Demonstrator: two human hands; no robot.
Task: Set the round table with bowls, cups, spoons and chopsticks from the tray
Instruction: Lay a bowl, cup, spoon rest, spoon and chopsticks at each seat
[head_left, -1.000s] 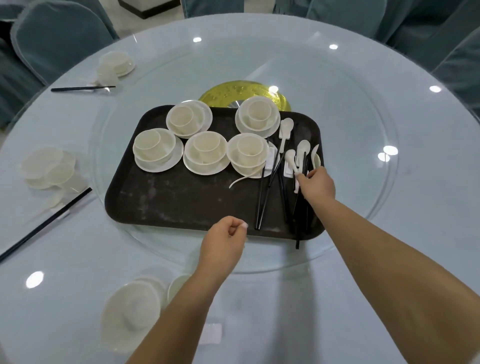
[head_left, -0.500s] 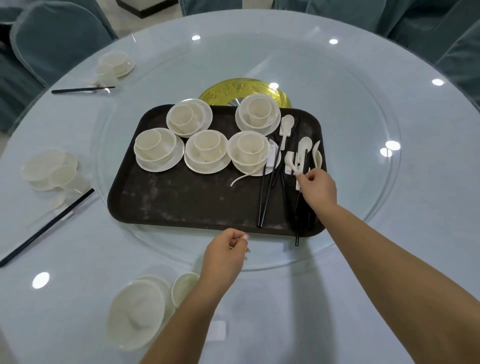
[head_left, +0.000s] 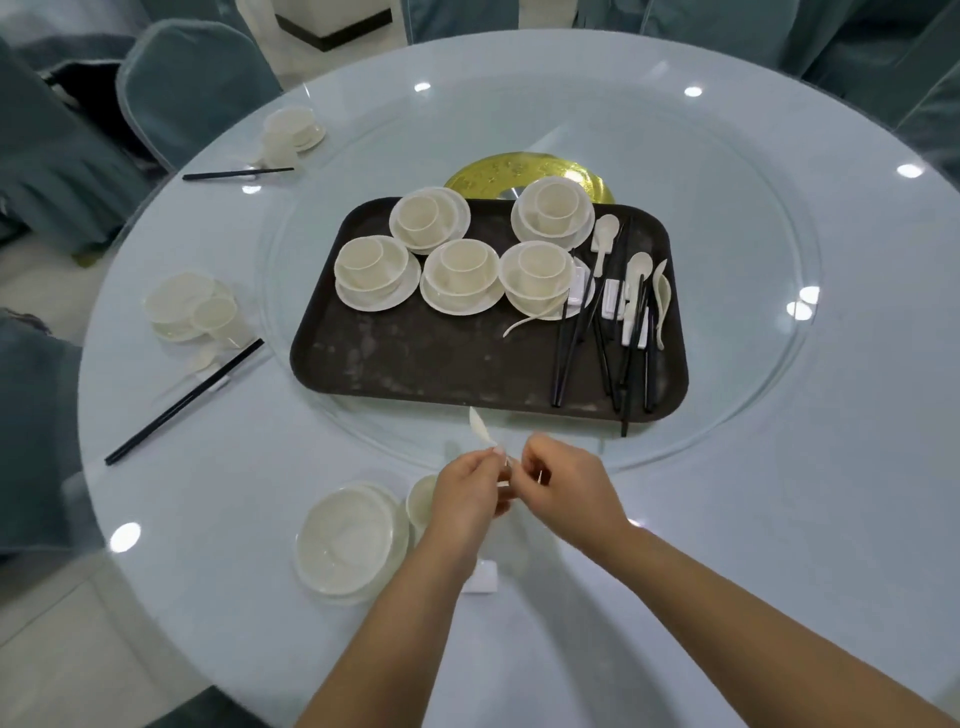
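Between the two hands, a white spoon (head_left: 482, 432) is pinched by the left hand (head_left: 467, 493); the right hand (head_left: 563, 488) pinches its lower end. Beyond them lies the tray (head_left: 415, 358), and bare desk (head_left: 753, 467) spreads rightward.

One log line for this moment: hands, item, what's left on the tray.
left hand: pinching white spoon | right hand: fingers at spoon handle | place: near setting | tray: five bowl-cup sets, spoons, chopsticks remain
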